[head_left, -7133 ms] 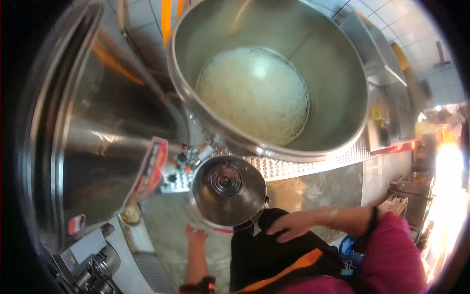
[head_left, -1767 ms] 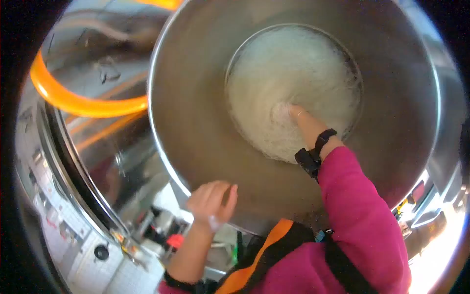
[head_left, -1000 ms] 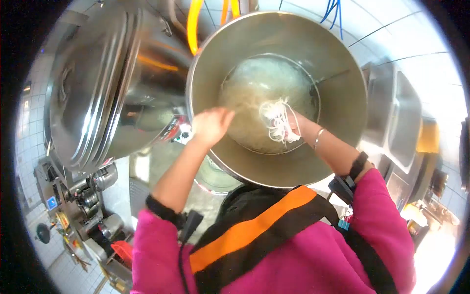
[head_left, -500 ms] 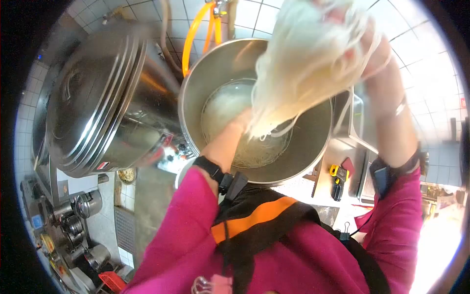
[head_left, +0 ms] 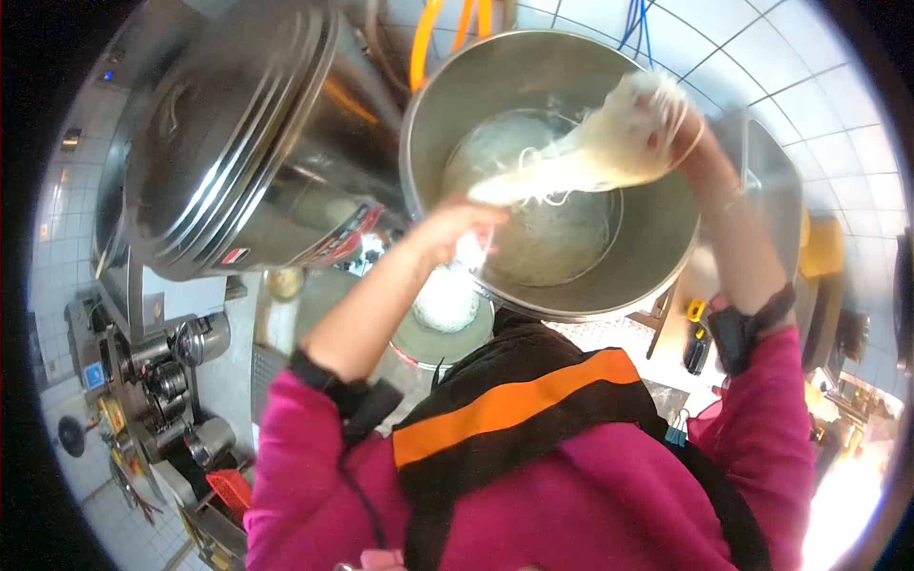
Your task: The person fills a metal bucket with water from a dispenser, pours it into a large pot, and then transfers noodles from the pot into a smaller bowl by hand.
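A thick bundle of wet white noodles [head_left: 609,143] hangs over a large steel pot [head_left: 666,257] that holds cloudy liquid. My right hand [head_left: 681,124] is closed round the upper end of the bundle, above the pot's right side, with strands draped over the fingers. The bundle slants down to the left, where my left hand [head_left: 466,228] is at its lower end by the pot's left rim, its fingers curled and partly blurred. Below that hand, a bucket [head_left: 405,347] with white noodles in it stands against the pot's near left side.
A big lidded steel container [head_left: 333,143] stands left of the pot. Orange hoses [head_left: 426,43] hang on the tiled wall behind. A yellow and black tool [head_left: 698,333] lies to the right. Pans [head_left: 205,338] and a red basket [head_left: 228,490] are at the lower left.
The view has shifted. My right hand has lowered the noodle bundle, which now slants toward the left rim. My left hand has come out of the pot to that rim, and the bucket shows.
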Motion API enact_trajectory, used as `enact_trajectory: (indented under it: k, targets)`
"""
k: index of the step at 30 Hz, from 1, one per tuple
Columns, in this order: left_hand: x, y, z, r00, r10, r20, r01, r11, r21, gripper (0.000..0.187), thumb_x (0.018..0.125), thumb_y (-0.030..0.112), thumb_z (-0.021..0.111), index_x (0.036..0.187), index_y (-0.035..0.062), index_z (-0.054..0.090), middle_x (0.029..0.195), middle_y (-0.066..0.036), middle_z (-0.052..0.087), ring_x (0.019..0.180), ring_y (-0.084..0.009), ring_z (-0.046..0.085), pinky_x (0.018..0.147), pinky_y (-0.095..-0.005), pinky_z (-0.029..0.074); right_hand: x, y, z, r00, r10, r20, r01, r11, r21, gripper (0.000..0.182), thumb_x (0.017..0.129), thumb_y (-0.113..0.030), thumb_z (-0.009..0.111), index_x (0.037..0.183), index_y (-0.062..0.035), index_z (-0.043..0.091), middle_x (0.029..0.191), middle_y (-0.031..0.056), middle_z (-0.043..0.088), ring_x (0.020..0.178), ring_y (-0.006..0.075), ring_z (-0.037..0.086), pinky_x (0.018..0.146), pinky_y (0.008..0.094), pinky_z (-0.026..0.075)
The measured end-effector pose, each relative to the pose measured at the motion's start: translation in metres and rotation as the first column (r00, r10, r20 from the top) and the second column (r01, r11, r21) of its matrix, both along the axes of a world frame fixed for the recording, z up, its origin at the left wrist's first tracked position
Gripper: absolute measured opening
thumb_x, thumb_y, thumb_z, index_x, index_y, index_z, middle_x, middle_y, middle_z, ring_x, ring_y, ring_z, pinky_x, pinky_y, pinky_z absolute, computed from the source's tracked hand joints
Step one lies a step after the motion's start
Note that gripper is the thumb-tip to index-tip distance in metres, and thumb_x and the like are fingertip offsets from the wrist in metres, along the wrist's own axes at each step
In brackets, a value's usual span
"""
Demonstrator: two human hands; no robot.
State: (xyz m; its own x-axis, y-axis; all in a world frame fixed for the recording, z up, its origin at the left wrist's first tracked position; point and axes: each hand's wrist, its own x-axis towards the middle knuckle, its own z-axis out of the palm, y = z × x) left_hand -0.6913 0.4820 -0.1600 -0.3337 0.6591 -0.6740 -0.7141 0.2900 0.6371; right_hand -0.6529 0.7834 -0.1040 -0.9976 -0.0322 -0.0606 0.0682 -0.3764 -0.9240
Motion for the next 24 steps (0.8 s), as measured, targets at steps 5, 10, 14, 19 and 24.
enact_trajectory:
  k: [5, 10, 14, 19, 24]
  targets:
    - [0.013, -0.086, 0.039, 0.978, 0.159, 0.138, -0.175, 0.978, 0.110, 0.024, 0.067, -0.001, 0.052, 0.090, -0.0036, 0.051, 0.060, -0.005, 0.051, 0.048, -0.0106, 0.049, 0.053, -0.0280, 0.050, 0.032, -0.080, -0.024, 0.994, 0.093, 0.065, -0.084, 0.987, -0.134, 0.004, 0.075, -0.009, 0.052, 0.075, -0.0055, 0.054, 0.068, 0.0037, 0.055, 0.058, 0.0139, 0.055, 0.050, 0.0246, 0.048]
    - [0.053, -0.164, 0.119, 0.939, 0.329, -0.099, -0.331, 0.944, -0.001, 0.023, 0.070, 0.002, 0.047, 0.091, -0.0082, 0.045, 0.052, 0.000, 0.039, 0.044, -0.0097, 0.039, 0.063, -0.0310, 0.046, 0.028, -0.165, 0.019, 0.989, 0.121, -0.086, -0.113, 0.989, 0.094, 0.016, 0.071, -0.011, 0.058, 0.084, -0.0021, 0.055, 0.072, 0.0059, 0.055, 0.060, 0.0136, 0.054, 0.049, 0.0235, 0.046]
    - [0.087, -0.223, 0.148, 0.895, 0.422, -0.147, -0.396, 0.902, 0.174, 0.023, 0.070, 0.003, 0.044, 0.091, -0.0057, 0.042, 0.048, 0.002, 0.033, 0.038, -0.0086, 0.034, 0.062, -0.0350, 0.046, 0.032, -0.223, 0.075, 0.951, 0.253, -0.176, -0.288, 0.933, -0.215, 0.017, 0.070, -0.012, 0.060, 0.082, -0.0005, 0.056, 0.064, 0.0073, 0.056, 0.046, 0.0104, 0.052, 0.034, 0.0182, 0.041]
    - [0.114, -0.250, 0.133, 0.811, 0.582, -0.056, -0.551, 0.793, 0.261, 0.021, 0.071, 0.006, 0.046, 0.091, -0.0011, 0.043, 0.051, 0.001, 0.038, 0.044, -0.0101, 0.039, 0.074, -0.0395, 0.041, 0.020, -0.284, 0.056, 0.865, 0.348, -0.361, -0.437, 0.877, -0.202, 0.012, 0.070, -0.012, 0.059, 0.075, -0.0016, 0.056, 0.056, 0.0066, 0.054, 0.041, 0.0116, 0.050, 0.030, 0.0196, 0.039]
    - [0.116, -0.241, 0.022, 0.753, 0.617, 0.227, -0.645, 0.761, 0.069, 0.017, 0.073, 0.006, 0.047, 0.090, 0.0007, 0.047, 0.068, -0.007, 0.053, 0.065, -0.0178, 0.053, 0.075, -0.0346, 0.042, 0.059, -0.352, 0.021, 0.928, 0.219, 0.303, -0.060, 0.887, -0.457, 0.013, 0.075, -0.012, 0.048, 0.063, -0.0068, 0.051, 0.049, 0.0042, 0.047, 0.037, 0.0132, 0.046, 0.030, 0.0246, 0.037]
